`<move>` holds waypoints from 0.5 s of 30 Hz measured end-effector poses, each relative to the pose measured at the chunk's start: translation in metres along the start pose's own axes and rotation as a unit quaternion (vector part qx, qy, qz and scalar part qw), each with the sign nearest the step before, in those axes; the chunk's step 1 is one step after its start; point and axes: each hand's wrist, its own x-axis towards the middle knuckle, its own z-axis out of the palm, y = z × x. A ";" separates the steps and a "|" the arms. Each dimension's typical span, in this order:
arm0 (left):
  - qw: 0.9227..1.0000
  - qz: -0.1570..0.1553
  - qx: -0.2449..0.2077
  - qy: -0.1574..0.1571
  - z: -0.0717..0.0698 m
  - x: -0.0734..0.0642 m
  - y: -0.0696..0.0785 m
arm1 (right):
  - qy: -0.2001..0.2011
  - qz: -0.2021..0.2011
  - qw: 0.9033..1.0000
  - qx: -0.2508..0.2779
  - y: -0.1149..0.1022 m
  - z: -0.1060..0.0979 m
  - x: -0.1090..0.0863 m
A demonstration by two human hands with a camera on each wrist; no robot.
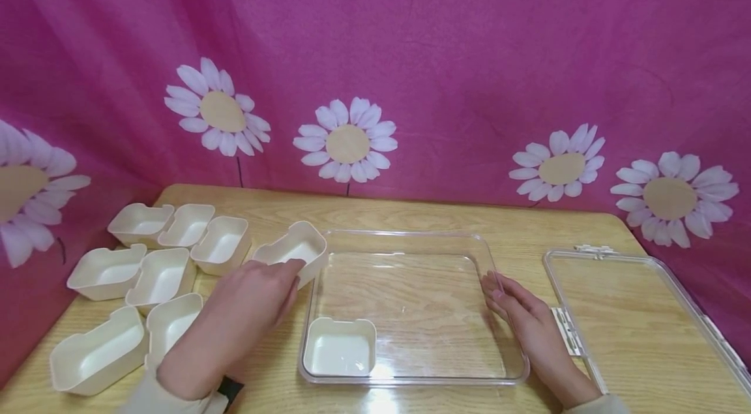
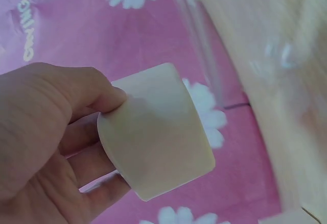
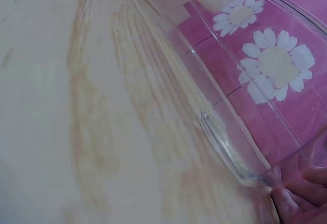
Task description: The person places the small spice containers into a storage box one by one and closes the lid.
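My left hand (image 1: 249, 296) pinches a cream plastic bin (image 1: 305, 248) by its wall, thumb on one side and fingers on the other. The bin is raised beside the left wall of a clear plastic box (image 1: 411, 380). In the left wrist view, the underside of the bin (image 2: 158, 132) faces the camera. My right hand (image 1: 528, 319) rests against the box's right wall, its fingers fairly straight. Only the fingers (image 3: 306, 193) of that hand show in the right wrist view, next to a box corner. One cream bin (image 1: 341, 347) sits in the box's front left corner.
Several cream bins (image 1: 161, 277) stand in rows on the left of the wooden table (image 1: 411, 208). A clear lid (image 1: 651, 323) with white latches (image 1: 568, 330) lies at the right. Behind the table hangs a pink cloth (image 1: 446, 75) with daisies.
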 end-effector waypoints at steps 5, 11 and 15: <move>0.999 0.046 0.003 0.028 -0.005 0.008 0.018 | 0.001 -0.007 1.000 0.018 0.001 -0.001 0.002; 0.994 0.103 -0.012 0.019 -0.009 0.015 0.037 | 0.003 -0.002 1.000 0.009 0.000 0.000 0.002; 0.991 0.130 -0.031 -0.013 -0.008 0.019 0.050 | 0.011 0.008 1.000 -0.016 -0.001 0.000 0.000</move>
